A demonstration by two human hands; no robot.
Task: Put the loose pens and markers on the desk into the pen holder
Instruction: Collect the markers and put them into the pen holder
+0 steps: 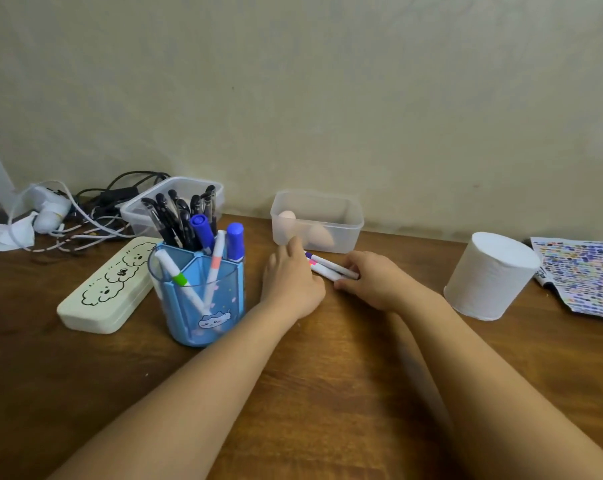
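Note:
A blue translucent pen holder (pixel 203 299) stands left of centre on the desk. It holds several black pens, two blue markers and two white markers. Two white markers (pixel 329 266) lie side by side on the desk right of the holder, one with a purple band and one with a pink band. My left hand (pixel 291 278) rests palm down at their left ends, fingers touching them. My right hand (pixel 373 278) closes on their right ends.
A cream pencil case (pixel 109 289) lies left of the holder. Behind are a clear box (pixel 140 211), tangled cables (pixel 85 216) and a clear tub (pixel 319 221) with eggs. A white paper roll (pixel 490 275) and a colourful sheet (pixel 584 275) sit at right.

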